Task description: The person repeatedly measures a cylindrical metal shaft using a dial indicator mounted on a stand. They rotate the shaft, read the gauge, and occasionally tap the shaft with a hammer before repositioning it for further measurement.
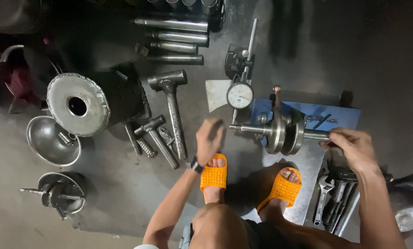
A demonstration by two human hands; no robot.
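Observation:
A steel crankshaft with two round webs lies across a blue stand on the floor. My right hand grips the right end of its shaft. A dial gauge on a stand hangs just above the shaft's left end. My left hand, blurred, hovers open in the air left of the crankshaft, holding nothing, close to the large hammer. A dark watch sits on that wrist. My feet in orange sandals rest below.
A smaller hammer and punches lie left of the large one. Steel rods line the top. A metal cylinder with a round holed lid, two steel bowls and wrenches at lower right surround the spot.

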